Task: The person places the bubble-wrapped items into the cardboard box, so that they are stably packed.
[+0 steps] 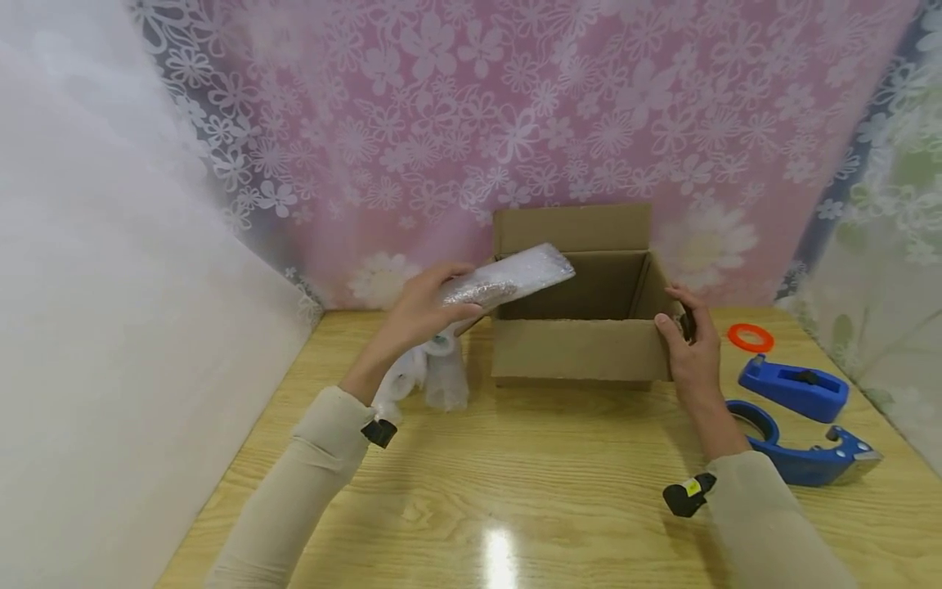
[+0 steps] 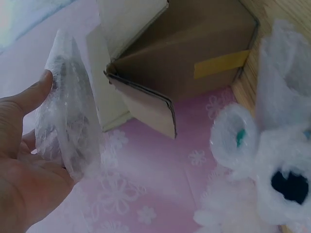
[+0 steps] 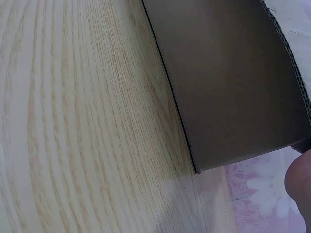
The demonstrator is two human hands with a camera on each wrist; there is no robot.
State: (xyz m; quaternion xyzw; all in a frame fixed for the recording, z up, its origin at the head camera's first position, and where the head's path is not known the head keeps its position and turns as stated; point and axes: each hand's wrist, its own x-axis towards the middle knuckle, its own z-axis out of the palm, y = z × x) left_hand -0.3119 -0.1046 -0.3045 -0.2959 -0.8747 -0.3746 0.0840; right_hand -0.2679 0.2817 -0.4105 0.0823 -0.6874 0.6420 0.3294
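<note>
The left hand (image 1: 421,309) grips a flat bubble-wrapped packet (image 1: 508,279) above the near left corner of the open brown cardboard box (image 1: 581,348). The right hand (image 1: 692,348) holds the box's right wall. The packet might snag the flap and slip.

We're seeing both arms wearing long, close-fitting beige sleeves ending at the wrists. We're spotting a small black clip-like device at the left sleeve (image 1: 324,458) cuff and one with a yellow label at the right sleeve (image 1: 773,523) cuff. Hands are bare.
</note>
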